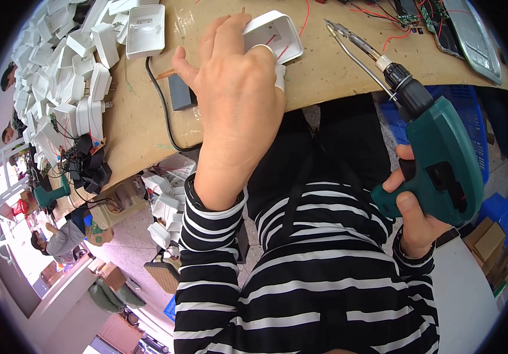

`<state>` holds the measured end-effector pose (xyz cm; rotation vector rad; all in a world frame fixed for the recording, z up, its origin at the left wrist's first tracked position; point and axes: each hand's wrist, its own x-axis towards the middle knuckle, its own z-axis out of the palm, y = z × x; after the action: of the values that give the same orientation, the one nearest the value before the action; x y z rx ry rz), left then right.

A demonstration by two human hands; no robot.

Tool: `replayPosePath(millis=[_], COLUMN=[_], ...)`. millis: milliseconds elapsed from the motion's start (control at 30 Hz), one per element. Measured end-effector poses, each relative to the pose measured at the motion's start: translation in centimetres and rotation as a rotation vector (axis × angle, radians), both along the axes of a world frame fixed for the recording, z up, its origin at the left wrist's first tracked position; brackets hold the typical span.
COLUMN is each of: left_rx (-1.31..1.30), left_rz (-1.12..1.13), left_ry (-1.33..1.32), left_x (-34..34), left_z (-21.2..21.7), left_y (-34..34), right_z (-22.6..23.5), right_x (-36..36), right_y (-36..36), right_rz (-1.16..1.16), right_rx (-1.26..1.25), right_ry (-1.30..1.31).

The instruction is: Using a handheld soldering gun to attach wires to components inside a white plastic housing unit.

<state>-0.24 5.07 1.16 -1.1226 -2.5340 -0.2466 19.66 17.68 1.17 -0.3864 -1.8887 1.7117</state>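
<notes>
Two hands: I see both busy, one on a part and one on a tool.
Left hand: my left hand (236, 88) lies palm down with the fingers curled over a white plastic housing (274, 35), pinning it to the surface (324, 71); the forefinger wears a white finger cot.
Right hand: my right hand (416, 215) is wrapped tight round the grip of a green electric screwdriver (437, 153), thumb along the handle, held off the surface near my lap.
Screwdriver bit: the long bit (348, 38) points up and left toward the housing, its tip near the part but clear of it.
Housing: it sits at the near edge of the surface, open side up; I see red wires (306, 17) by it, but cannot tell whether any screws are in.
Progress: I judge this piece gripped and lined up, the driving not yet begun.
Done or waiting: a big heap of like white housings (71, 65) fills the left of the surface; I cannot tell which are finished.
Nearby: a white lid-like shell (146, 30), a black cable (159, 100) and a small dark block (181, 93) lie just left of my hand.
Far right: circuit boards (422, 15) with red leads and a grey tray (475, 38).
Below: a blue crate (460, 100) under the surface.
</notes>
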Motion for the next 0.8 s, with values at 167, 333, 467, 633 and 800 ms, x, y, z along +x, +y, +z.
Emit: replayPosePath(millis=[167, 333, 467, 633, 800], left_rx=[0.173, 0.275, 0.172, 0.145, 0.203], left_rz=[-0.066, -0.21, -0.201, -0.195, -0.155], left_ry=[-0.147, 0.002, 0.064, -0.04, -0.342], left_x=[-0.7, -1.3, -0.8, -1.1, -1.5], left_z=[0.0, -0.1, 0.1, 0.1, 1.4], left_y=[-0.5, -1.0, -1.4, -2.0, -2.1], right_z=[-0.1, 0.1, 0.1, -0.1, -0.2], right_x=[0.1, 0.1, 0.1, 0.2, 0.4], right_y=[0.3, 0.1, 0.2, 0.2, 0.3], right_rz=[0.016, -0.031, -0.038, -0.014, 0.027], right_rx=[0.005, 0.002, -0.003, 0.009, 0.0], right_ry=[0.006, -0.006, -0.015, 0.012, 0.011])
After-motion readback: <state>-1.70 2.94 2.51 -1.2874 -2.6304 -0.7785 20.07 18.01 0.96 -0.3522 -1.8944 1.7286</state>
